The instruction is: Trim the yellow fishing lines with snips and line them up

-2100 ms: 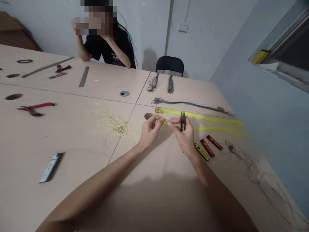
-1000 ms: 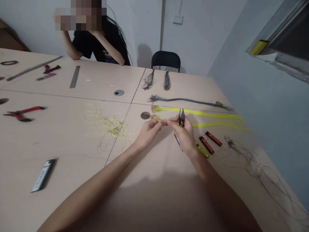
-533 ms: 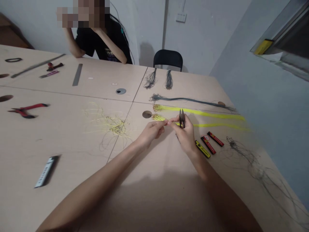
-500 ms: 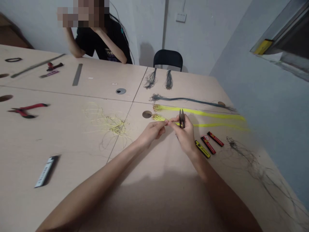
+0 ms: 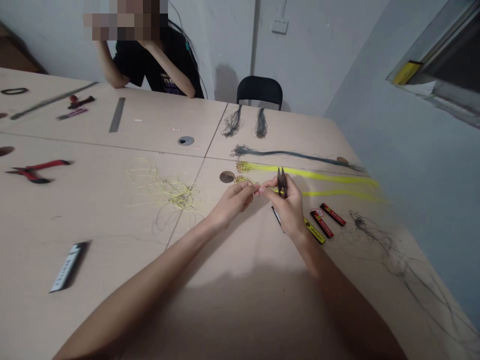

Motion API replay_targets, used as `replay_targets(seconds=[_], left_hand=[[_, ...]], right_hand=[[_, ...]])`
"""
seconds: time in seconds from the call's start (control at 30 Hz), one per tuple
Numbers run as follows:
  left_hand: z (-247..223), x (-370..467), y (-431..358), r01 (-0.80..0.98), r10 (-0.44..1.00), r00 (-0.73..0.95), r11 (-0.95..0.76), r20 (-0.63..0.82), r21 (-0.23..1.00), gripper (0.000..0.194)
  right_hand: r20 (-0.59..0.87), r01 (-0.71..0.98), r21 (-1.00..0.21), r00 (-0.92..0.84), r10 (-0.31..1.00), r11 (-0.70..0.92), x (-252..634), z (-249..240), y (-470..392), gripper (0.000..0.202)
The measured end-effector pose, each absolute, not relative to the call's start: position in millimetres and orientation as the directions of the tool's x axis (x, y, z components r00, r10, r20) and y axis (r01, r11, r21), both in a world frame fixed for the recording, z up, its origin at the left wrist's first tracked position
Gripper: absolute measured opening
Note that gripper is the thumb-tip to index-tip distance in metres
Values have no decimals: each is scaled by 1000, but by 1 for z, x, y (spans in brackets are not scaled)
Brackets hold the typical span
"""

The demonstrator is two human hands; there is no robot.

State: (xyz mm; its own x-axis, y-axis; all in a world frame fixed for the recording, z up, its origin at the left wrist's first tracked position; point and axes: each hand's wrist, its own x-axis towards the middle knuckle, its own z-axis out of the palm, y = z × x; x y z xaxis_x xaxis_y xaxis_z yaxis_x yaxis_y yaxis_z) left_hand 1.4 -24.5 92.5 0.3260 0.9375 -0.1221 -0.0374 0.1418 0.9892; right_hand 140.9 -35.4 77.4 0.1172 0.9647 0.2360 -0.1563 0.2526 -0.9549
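My left hand [image 5: 233, 204] is closed in a pinch, its thumb and finger meeting the fingertips of my right hand. Whatever lies between them is too small to make out. Thread snips [image 5: 282, 181] rest in my right hand [image 5: 289, 212], blades pointing up and away from me, while its thumb and forefinger pinch too. Just beyond the hands run two bundles of bright yellow line [image 5: 318, 176], with small gold hook-like ends [image 5: 243, 167] at their left. The nearer bundle is partly covered by my hands.
Tangled yellow line [image 5: 180, 195] lies left, dark tangled line [image 5: 390, 245] right. Small labelled cases [image 5: 322, 223] sit beside my right wrist. Red-handled pliers [image 5: 35, 171] and a white case [image 5: 68, 267] lie at left. Across the table sits a person [image 5: 157, 65]; a hole [image 5: 227, 177] pierces the tabletop.
The view has shifted slightly, and my left hand now covers more of the nearer yellow bundle's hook end. A dark-edged white strip shows more under my right hand. Both pinches stay together.
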Motion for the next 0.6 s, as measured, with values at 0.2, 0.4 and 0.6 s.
replay_targets(seconds=[0.2,0.4,0.6], left_hand=[[93,-4,-23,136,957,288,-57,16,989,26],[100,-9,-25,285,928,357,-215,104,934,22],[103,-11,-25,278,911,386,-267,147,923,23]], right_hand=[[218,-51,-973,104,970,224,142,83,-38,26],[115,-150,-980,127,985,134,140,84,-39,26],[-70,-309,-950,98,993,-36,139,90,-40,34]])
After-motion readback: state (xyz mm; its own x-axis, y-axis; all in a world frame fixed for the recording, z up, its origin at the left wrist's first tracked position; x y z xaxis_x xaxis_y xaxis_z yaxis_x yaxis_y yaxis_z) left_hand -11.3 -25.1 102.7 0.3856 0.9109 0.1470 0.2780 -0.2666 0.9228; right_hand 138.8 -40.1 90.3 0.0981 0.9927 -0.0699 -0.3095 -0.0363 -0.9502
